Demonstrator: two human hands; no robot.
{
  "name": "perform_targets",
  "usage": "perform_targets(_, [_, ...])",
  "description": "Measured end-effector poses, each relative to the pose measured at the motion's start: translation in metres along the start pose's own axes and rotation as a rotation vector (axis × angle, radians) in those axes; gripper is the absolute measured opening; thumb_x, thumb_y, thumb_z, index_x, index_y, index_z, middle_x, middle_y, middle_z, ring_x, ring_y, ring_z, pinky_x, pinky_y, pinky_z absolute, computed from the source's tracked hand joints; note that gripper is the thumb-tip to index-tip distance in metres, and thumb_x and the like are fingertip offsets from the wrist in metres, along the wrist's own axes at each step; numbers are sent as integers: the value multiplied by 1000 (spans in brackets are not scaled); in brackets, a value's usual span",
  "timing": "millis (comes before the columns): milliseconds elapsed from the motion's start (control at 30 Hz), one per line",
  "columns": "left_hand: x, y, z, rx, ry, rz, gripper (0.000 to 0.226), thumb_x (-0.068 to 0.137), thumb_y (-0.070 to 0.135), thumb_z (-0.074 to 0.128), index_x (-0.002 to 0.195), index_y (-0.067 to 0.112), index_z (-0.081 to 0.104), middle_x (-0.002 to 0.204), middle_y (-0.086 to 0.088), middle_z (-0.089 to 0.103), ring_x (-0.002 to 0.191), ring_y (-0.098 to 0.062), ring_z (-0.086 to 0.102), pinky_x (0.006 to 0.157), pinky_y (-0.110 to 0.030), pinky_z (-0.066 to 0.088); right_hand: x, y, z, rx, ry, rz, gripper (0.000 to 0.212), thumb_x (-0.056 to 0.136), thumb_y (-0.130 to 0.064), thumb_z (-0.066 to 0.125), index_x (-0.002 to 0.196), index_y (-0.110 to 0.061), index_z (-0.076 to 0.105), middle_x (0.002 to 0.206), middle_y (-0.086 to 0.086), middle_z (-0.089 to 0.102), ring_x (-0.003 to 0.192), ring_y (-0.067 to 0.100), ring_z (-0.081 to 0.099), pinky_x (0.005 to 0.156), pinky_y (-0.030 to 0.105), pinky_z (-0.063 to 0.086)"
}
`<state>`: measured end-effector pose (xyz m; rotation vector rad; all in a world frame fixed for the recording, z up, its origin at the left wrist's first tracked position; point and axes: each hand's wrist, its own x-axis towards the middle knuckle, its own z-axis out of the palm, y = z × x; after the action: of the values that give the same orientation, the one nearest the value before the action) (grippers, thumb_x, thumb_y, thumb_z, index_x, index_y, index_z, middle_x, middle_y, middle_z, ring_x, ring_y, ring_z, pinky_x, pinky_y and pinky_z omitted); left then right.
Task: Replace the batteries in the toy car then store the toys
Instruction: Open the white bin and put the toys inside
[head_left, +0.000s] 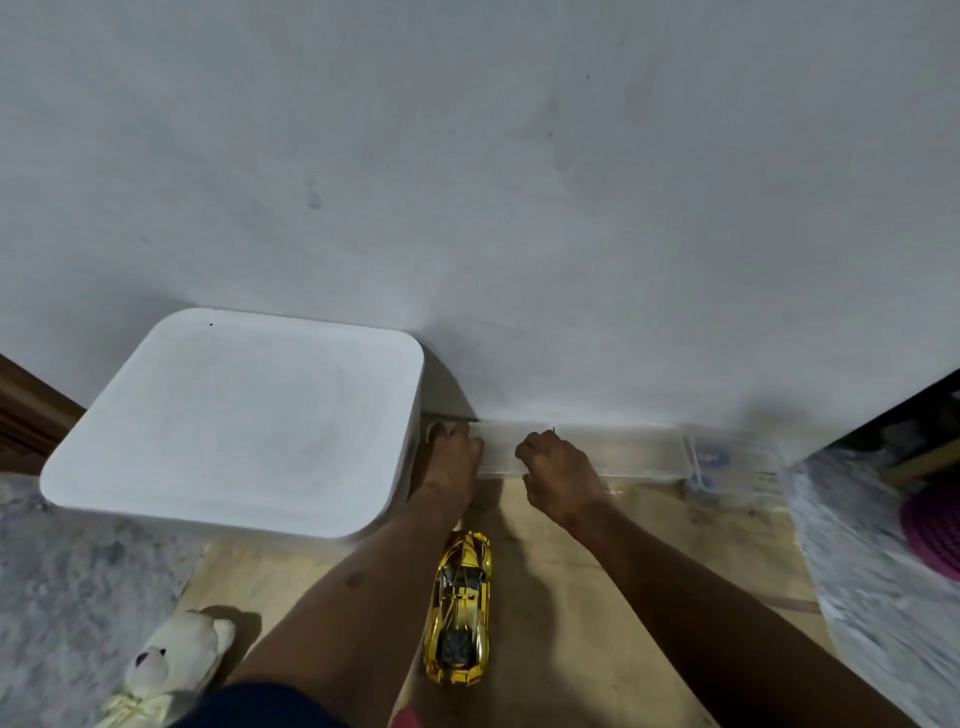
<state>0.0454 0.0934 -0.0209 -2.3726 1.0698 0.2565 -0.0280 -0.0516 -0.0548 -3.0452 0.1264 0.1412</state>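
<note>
The gold toy car lies on the wooden board, nose toward the wall, between my forearms. A long clear plastic box stands against the wall behind it. My left hand grips the box's left end, fingers curled over it. My right hand is curled on the box's top front edge a little to the right; a thin tip pokes up above its knuckles and I cannot make out what it is. A white teddy bear lies at the lower left.
A large white bin with its lid on stands left of my hands, touching the wall. A second clear container with blue contents sits at the right. Grey rug lies left, patterned fabric right, with a purple thing on it.
</note>
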Motion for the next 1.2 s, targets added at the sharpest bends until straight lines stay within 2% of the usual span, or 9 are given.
perform_targets(67, [-1, 1, -1, -18, -5, 0, 71, 94, 30, 61, 150, 9, 24, 150, -15, 29, 138, -33, 30, 114, -41, 31, -1, -2, 2, 11, 10, 4, 36, 91, -10, 56, 127, -10, 59, 129, 7, 59, 119, 25, 53, 93, 36, 48])
perform_targets(200, [-3, 0, -3, -440, -21, -107, 69, 93, 15, 59, 152, 14, 23, 150, -14, 32, 133, -33, 40, 106, -41, 43, -3, 0, -8, 131, -27, 44, 42, 92, -18, 61, 134, -14, 57, 137, 5, 55, 126, 23, 49, 99, 37, 48])
perform_targets(333, [-13, 1, -20, -754, 8, -132, 59, 92, 26, 61, 145, 16, 35, 138, -12, 47, 122, -30, 52, 99, -41, 50, -12, 1, -31, 291, 76, 119, 46, 93, -26, 60, 138, -19, 55, 141, 1, 54, 131, 20, 46, 105, 33, 41])
perform_targets(433, [-19, -9, -47, -856, 67, -103, 55, 91, 32, 57, 141, 15, 39, 133, -13, 51, 117, -31, 56, 93, -43, 53, -21, 2, -53, 347, 132, 214, 43, 92, -26, 61, 135, -21, 57, 136, -1, 56, 127, 19, 49, 103, 32, 41])
perform_targets(700, [-67, -87, -97, -1111, 326, -162, 49, 89, 32, 60, 134, 16, 54, 122, -9, 64, 116, -28, 60, 98, -37, 49, -34, -33, -116, 428, 172, 310, 33, 89, -28, 64, 122, -25, 64, 116, -3, 65, 107, 19, 61, 89, 29, 46])
perform_targets(833, [-105, -154, -80, -1142, 382, -293, 45, 87, 34, 62, 129, 18, 58, 122, -8, 63, 112, -27, 61, 96, -35, 49, -26, -72, -140, 504, 166, 324, 28, 84, -27, 69, 112, -23, 70, 95, -6, 65, 87, 13, 58, 80, 26, 47])
perform_targets(900, [-122, -189, -58, -1124, 359, -378, 45, 88, 35, 61, 130, 19, 56, 124, -8, 62, 113, -25, 60, 97, -34, 48, -20, -96, -148, 537, 136, 329, 29, 82, -27, 71, 110, -21, 72, 92, -4, 67, 86, 14, 61, 80, 25, 48])
perform_targets(1067, [-156, -261, 7, -1041, 284, -580, 45, 89, 36, 58, 130, 18, 55, 131, -6, 58, 123, -24, 53, 89, -29, 42, 4, -141, -141, 630, 33, 402, 48, 84, -40, 68, 125, -16, 64, 114, 4, 70, 104, 24, 66, 91, 37, 55])
perform_targets(1200, [-171, -295, 54, -1023, 220, -668, 48, 90, 40, 52, 129, 11, 54, 134, -9, 54, 120, -29, 54, 94, -35, 48, 25, -161, -131, 762, 68, 545, 66, 82, -50, 70, 134, -11, 55, 124, 7, 63, 96, 29, 68, 81, 43, 60])
